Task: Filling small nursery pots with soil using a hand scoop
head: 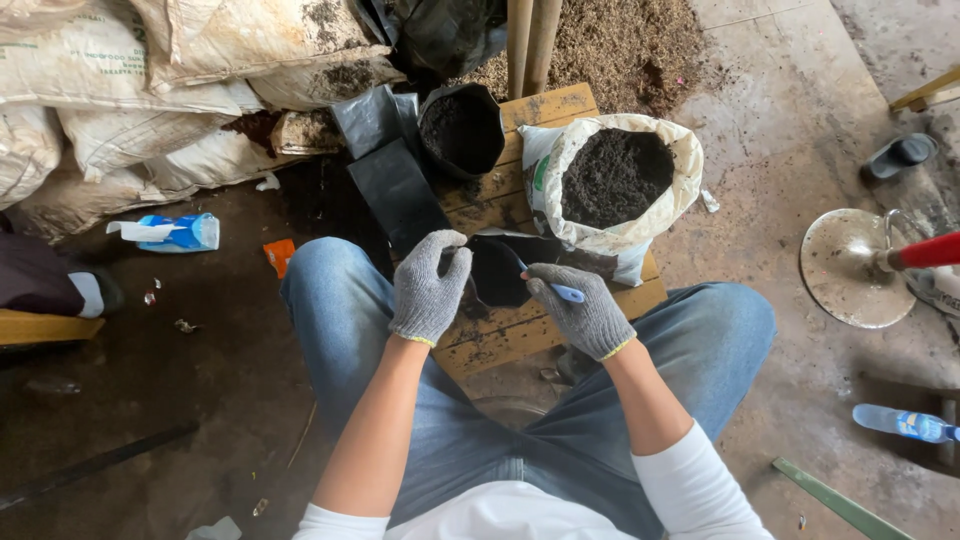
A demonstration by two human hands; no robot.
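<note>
Both my hands wear grey knit gloves. My left hand [430, 285] pinches the left edge of a small empty black plastic grow bag [497, 272]. My right hand [585, 312] grips the bag's right side and also holds a thin blue tool [560, 290] across its fingers. The bag hangs over a wooden pallet [545, 105] between my knees. Just beyond stands a white sack [625, 235] rolled open and full of dark soil [612, 175]. A black grow bag filled with soil [460, 130] sits at the pallet's far left.
Flat black bags [395, 185] lie stacked left of the pallet. White sacks [150, 90] pile at the back left. A blue and white packet [175, 232] lies on the floor. A round metal base [850, 265] with a red handle [930, 250] and a plastic bottle [905, 422] are at right.
</note>
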